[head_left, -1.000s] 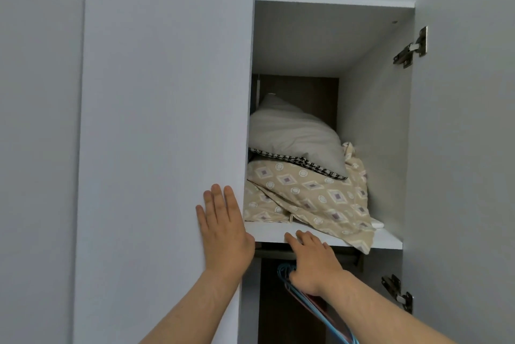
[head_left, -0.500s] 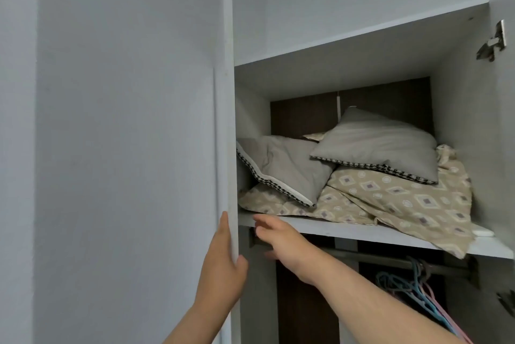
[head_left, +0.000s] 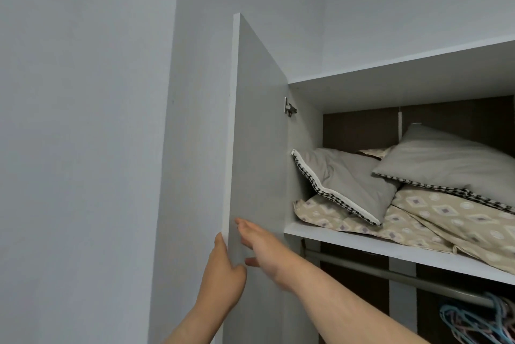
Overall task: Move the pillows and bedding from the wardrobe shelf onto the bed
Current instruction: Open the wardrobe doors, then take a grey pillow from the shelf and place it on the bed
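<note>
Left hand [head_left: 223,274] wraps the free edge of the wardrobe door [head_left: 256,148]: thumb on the inner face, fingers hidden behind the outer face, so the grip is closed on the door. Right hand [head_left: 267,249] lies flat against the door's inner face just beside the left hand, fingers extended and slightly blurred; open grip, holding nothing.

The door stands swung out, nearly edge-on to the camera, hinge [head_left: 289,106] visible at its top inner corner.

Task items sit on the shelf [head_left: 362,243], right of both hands and apart from them. Left grey pillow [head_left: 345,182] with a black-and-white checked border and white zipper edge leans toward the shelf's left wall. Right grey pillow [head_left: 451,165], same border, rests higher, overlapping the left one at its near corner. Both lie on beige bedding [head_left: 434,221] with a diamond print, which spreads along the shelf and hangs over the front edge toward the right.

Below the shelf: a hanging rail [head_left: 390,276] and blue and pink hangers [head_left: 473,321] at the lower right.

Change versus 0.5 s ago: the door has opened further, its inner face now showing; the right hand has moved from the shelf's front edge over to the door; the left hand keeps its hold on the door edge. Pillows and bedding unchanged in arrangement.
</note>
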Available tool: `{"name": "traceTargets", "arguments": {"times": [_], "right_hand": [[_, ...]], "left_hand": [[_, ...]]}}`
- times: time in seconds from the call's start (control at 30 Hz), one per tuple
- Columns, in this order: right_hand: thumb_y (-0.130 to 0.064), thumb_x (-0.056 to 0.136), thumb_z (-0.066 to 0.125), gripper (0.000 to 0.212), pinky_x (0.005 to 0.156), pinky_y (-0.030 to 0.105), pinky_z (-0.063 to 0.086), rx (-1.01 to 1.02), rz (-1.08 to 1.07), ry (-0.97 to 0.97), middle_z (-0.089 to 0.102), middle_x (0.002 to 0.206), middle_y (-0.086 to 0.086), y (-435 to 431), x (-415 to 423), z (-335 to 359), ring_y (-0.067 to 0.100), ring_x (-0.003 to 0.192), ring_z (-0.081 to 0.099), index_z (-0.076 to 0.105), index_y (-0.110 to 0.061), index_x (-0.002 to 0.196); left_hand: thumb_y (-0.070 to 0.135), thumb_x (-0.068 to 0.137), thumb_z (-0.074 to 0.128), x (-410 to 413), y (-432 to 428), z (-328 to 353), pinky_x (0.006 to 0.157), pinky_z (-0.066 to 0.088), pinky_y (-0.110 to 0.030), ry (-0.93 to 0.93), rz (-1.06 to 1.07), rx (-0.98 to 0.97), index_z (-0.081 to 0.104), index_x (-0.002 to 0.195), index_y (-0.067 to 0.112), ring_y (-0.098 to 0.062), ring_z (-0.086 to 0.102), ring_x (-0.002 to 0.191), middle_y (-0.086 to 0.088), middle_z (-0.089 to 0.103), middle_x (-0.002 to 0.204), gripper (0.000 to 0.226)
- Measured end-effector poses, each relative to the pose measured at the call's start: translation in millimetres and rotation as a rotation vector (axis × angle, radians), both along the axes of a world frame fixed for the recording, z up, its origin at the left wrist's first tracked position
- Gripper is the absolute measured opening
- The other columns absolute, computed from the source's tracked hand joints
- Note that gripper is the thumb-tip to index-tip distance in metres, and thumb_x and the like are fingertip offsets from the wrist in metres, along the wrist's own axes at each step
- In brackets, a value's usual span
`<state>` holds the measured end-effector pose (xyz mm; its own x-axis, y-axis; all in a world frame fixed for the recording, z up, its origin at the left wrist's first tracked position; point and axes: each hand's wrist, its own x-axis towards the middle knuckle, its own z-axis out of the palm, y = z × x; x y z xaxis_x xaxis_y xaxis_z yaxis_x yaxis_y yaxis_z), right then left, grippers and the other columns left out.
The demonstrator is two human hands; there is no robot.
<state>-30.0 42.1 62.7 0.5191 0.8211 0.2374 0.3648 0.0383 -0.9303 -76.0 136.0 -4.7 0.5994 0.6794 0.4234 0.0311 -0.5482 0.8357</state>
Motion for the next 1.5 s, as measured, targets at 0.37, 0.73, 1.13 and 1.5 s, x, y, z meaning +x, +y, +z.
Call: {"name": "traceTargets", "arguments": {"times": [0.37, 0.73, 1.13, 1.5], "right_hand": [[-0.042, 0.100, 0.037, 0.021, 0.102, 0.034, 0.045, 0.029, -0.377, 0.027, 0.055, 0.108, -0.019, -53, 67, -18, 0.001, 0.105, 0.052, 0.054, -0.039, 0.112], [-0.035, 0.096, 0.047, 0.039, 0.101, 0.039, 0.046, 0.117, -0.896, -0.027, 0.051, 0.132, 0.001, -252, 183, 1, 0.017, 0.114, 0.051, 0.046, -0.027, 0.135], [-0.031, 0.092, 0.051, 0.055, 0.094, 0.035, 0.037, 0.262, -1.176, -0.040, 0.044, 0.137, 0.001, -348, 318, 35, 0.021, 0.112, 0.046, 0.037, -0.017, 0.143], [-0.037, 0.079, 0.056, 0.066, 0.088, 0.033, 0.041, 0.131, -1.451, -0.179, 0.054, 0.132, 0.009, -358, 438, 67, 0.033, 0.119, 0.052, 0.041, -0.013, 0.140]], "left_hand": [[0.015, 0.089, 0.058, 33, -27, 1, 0.108, 0.017, -0.021, -0.220, -0.155, 0.209, 0.037, 0.144, 0.017, -0.013, 0.024, 0.143, 0.001, 0.029, 0.155, 0.059], [0.021, 0.091, 0.054, 185, -140, 41, 0.111, 0.027, -0.030, -0.295, -0.435, 0.317, 0.045, 0.136, 0.017, -0.014, 0.033, 0.135, 0.002, 0.041, 0.145, 0.046], [0.023, 0.091, 0.051, 342, -229, 116, 0.103, 0.031, -0.032, -0.262, -0.421, 0.335, 0.044, 0.137, 0.007, -0.026, 0.042, 0.129, -0.010, 0.046, 0.141, 0.049], [0.040, 0.082, 0.046, 515, -209, 182, 0.092, 0.042, -0.044, -0.260, -0.375, 0.429, 0.053, 0.107, 0.009, -0.034, 0.048, 0.112, -0.013, 0.054, 0.117, 0.040]]}}
